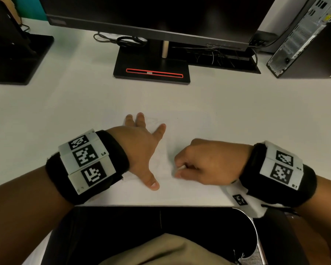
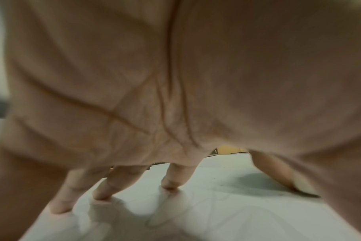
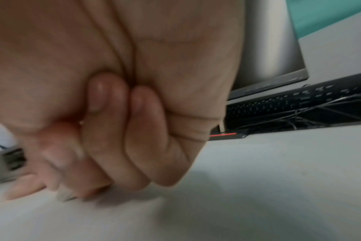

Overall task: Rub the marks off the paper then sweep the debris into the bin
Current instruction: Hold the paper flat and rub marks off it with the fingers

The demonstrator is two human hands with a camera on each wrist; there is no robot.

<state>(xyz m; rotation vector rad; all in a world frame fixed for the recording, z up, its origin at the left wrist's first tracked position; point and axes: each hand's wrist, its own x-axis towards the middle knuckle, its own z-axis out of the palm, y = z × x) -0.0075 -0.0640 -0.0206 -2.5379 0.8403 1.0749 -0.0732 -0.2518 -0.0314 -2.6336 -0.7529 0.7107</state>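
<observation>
A white sheet of paper (image 1: pixel 189 129) with faint pencil marks lies on the white desk in front of me. My left hand (image 1: pixel 141 142) presses flat on its left part, fingers and thumb spread. In the left wrist view those fingertips (image 2: pixel 102 194) touch the paper (image 2: pixel 216 212). My right hand (image 1: pixel 204 161) is curled into a fist to the right of it, pinching a small white eraser (image 1: pixel 180 167) against the sheet. The eraser's tip (image 3: pixel 65 196) shows under the curled fingers in the right wrist view. A black bin (image 1: pixel 161 224) sits below the desk's near edge.
A monitor on a black stand (image 1: pixel 151 67) fills the back of the desk, with cables behind it. Another black stand (image 1: pixel 17 56) is at the back left and a computer tower (image 1: pixel 304 37) at the back right. A keyboard (image 3: pixel 299 101) lies under the monitor.
</observation>
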